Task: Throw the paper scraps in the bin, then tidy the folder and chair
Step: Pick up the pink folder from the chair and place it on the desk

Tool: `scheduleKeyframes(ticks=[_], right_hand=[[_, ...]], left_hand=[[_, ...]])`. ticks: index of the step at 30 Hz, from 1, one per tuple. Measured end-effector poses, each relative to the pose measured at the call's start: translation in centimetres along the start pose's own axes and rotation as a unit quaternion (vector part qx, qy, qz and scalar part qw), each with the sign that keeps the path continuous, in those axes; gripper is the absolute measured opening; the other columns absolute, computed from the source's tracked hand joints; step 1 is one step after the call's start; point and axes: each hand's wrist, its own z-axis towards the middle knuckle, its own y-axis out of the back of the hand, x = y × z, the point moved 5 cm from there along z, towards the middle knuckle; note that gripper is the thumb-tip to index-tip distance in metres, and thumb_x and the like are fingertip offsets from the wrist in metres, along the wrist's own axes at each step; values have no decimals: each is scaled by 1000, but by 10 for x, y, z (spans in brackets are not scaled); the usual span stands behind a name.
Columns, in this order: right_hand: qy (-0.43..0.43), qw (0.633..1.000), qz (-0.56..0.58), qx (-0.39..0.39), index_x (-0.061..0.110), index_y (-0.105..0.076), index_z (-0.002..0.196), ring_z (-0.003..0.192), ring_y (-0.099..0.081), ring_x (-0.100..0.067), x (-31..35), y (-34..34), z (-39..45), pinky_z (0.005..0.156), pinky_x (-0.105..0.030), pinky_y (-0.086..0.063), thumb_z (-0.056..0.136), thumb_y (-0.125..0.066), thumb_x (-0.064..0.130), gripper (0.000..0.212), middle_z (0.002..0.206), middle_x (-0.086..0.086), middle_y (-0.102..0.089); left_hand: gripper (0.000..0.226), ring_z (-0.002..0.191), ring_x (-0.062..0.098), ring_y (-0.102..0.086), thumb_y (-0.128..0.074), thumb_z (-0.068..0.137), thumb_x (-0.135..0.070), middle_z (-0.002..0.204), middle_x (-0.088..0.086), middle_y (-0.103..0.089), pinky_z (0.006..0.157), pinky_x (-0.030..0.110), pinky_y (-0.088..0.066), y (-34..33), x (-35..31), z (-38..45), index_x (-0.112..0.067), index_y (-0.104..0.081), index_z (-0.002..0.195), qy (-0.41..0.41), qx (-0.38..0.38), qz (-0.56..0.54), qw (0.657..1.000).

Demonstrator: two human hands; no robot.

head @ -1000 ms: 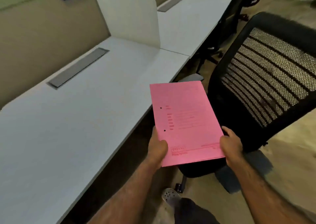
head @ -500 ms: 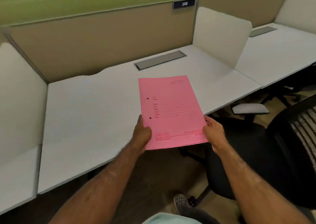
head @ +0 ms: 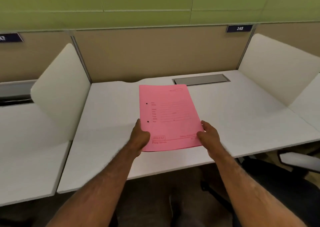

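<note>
I watch both hands pinch the pink folder [head: 170, 117] at its near corners, left hand [head: 140, 136] and right hand [head: 208, 133] equally close, fingers clenched on its edges. Its long axis runs straight away from the fingertips over the white desk [head: 233, 116]. Setting it down looks like the next step; the chair [head: 294, 180] waits right of the fingers.

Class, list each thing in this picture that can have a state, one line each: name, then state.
pink folder: closed, held over the desk by both hands
left hand: gripping the folder's lower left edge
right hand: gripping the folder's lower right edge
desk cable hatch: lid shut
chair: beside the desk, not tucked under
</note>
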Motion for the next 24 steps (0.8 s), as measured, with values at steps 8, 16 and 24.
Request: scheduleKeyframes(ticks=[8,16,24], right_hand=[[0,999,-20,30,12,-45,145,115,-60,-27,19,-16,135,97,-45,-53,76,-45,15,69,136,-3,-59],[-36,996,-40,69,15,-43,147,119,-58,-28,20,-30,259,99,-46,-52,88,-50,2,61,141,-6,-55],[-78,989,-63,109,20,-44,143,114,-57,-26,6,-58,359,91,-37,-54,88,-52,0,59,139,-4,-55]], left_hand=[[44,105,26,-62,-42,86,8,114,4,-64,80,42,-55,-5,-10,113,-23,-48,116,23,-64,-12,998],[44,102,25,-60,-44,92,4,116,3,-60,86,46,-55,-20,-15,228,-25,-44,125,99,-112,-21,988],[54,99,24,-60,-46,93,3,123,6,-59,74,39,-55,-28,11,334,-20,-39,142,171,-139,-21,975]])
